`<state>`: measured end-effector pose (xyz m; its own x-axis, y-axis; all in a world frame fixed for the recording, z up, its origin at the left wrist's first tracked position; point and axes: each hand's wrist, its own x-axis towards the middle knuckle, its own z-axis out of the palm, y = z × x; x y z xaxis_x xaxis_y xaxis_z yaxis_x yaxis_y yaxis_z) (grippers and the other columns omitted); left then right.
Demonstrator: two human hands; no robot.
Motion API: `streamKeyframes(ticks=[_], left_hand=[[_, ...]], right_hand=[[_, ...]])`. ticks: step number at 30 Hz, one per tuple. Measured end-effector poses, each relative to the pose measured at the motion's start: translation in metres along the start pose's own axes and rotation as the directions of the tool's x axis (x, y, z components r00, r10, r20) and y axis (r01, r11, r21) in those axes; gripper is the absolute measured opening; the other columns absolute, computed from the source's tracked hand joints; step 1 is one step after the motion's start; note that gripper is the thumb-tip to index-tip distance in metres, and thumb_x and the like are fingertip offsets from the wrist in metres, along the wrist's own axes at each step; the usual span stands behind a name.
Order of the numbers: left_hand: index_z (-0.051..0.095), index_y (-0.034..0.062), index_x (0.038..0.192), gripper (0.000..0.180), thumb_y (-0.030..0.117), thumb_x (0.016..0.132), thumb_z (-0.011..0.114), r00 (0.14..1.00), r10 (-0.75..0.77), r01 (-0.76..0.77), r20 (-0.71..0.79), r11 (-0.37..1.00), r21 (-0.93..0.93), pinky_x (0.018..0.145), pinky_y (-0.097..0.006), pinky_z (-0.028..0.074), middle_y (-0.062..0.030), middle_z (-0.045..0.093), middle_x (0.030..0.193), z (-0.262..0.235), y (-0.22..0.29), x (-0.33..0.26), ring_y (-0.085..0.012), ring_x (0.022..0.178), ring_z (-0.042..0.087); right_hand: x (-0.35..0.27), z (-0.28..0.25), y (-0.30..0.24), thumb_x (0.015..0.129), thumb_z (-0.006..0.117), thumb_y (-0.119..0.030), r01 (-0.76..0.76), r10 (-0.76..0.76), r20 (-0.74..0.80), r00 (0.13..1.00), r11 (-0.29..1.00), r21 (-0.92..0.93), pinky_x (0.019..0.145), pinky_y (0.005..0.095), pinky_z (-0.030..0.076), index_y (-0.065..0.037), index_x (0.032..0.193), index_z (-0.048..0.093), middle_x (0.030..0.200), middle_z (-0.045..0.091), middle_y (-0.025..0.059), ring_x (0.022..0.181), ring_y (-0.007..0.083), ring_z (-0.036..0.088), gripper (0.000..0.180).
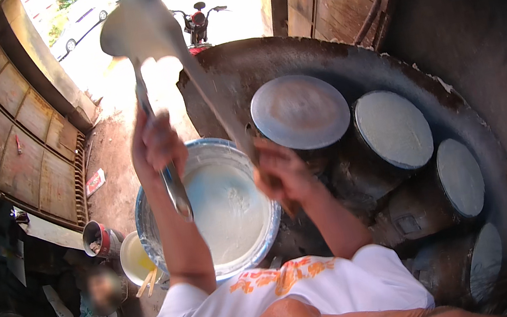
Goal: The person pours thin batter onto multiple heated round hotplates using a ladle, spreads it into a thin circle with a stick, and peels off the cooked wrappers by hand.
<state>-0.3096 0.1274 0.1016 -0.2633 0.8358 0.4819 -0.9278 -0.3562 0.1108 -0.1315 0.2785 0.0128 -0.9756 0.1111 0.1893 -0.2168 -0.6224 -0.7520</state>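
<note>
Head view, hands [158,143] gripping ladles [137,27], batter basin [266,236]

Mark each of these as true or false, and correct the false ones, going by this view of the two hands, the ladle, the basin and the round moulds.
1. The left hand grips a metal handle. True.
2. The big basin holds a dark red liquid. False: it holds white batter.
3. The right hand rests flat on the basin rim. False: it is closed on a long handle that runs up to the raised ladle.
4. The ladle is lifted above the basin. True.
5. Round moulds sit in a curved row at the right. True.
6. The moulds are stacked on top of one another. False: they lie side by side.
</note>
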Motion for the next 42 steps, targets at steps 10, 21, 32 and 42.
streamKeyframes(ticks=[10, 21, 32, 42], left_hand=[[0.033, 0.0112, 0.065, 0.042, 0.035, 0.1, 0.036, 0.85, -0.286, 0.09, -0.443, 0.907, -0.412, 0.034, -0.021, 0.031, 0.0047, 0.029, 0.048, -0.085, 0.007, -0.11, -0.0062, 0.037, 0.031], [0.04, 0.0101, 0.068, 0.037, 0.025, 0.101, 0.035, 0.856, -0.413, 0.309, -0.311, 0.891, -0.332, 0.035, -0.019, 0.027, 0.0042, 0.034, 0.056, -0.12, -0.092, 0.004, -0.0049, 0.04, 0.031], [0.035, 0.0101, 0.065, 0.033, 0.017, 0.096, 0.041, 0.695, -0.666, 0.246, -0.27, 0.574, -0.781, 0.035, -0.022, 0.035, 0.0029, 0.035, 0.05, -0.202, -0.207, 0.143, -0.0061, 0.036, 0.035], [0.039, 0.0103, 0.067, 0.036, 0.027, 0.097, 0.048, 0.462, -0.771, 0.439, -0.438, 0.628, -0.642, 0.037, -0.021, 0.031, 0.0036, 0.032, 0.053, -0.324, -0.232, 0.195, -0.0062, 0.041, 0.032]], right_hand=[[-0.077, -0.013, 0.077, 0.096, 0.046, -0.016, -0.287, 0.315, -0.303, 0.899, 0.948, 0.134, 0.035, 0.0209, 0.032, -0.007, 0.125, 0.046, 0.057, 0.05, 0.0036, 0.037, 0.0073, 0.038, 0.03], [-0.078, -0.032, -0.013, 0.098, 0.039, -0.015, -0.076, -0.243, -0.591, 0.769, 0.884, -0.461, 0.045, 0.0184, 0.037, -0.006, 0.13, 0.05, 0.063, 0.054, 0.001, 0.047, 0.0059, 0.046, 0.035], [-0.201, -0.176, 0.038, 0.09, 0.057, -0.006, -0.097, -0.485, -0.786, 0.384, 0.825, -0.557, 0.041, 0.021, 0.036, -0.002, 0.122, 0.052, 0.073, 0.058, 0.0006, 0.044, 0.006, 0.043, 0.033], [-0.135, -0.261, 0.056, 0.069, 0.058, 0.011, -0.129, -0.561, -0.82, 0.118, 0.81, -0.572, 0.06, 0.0287, 0.052, -0.002, 0.118, 0.058, 0.103, 0.057, 0.0098, 0.074, 0.0179, 0.061, 0.051]])
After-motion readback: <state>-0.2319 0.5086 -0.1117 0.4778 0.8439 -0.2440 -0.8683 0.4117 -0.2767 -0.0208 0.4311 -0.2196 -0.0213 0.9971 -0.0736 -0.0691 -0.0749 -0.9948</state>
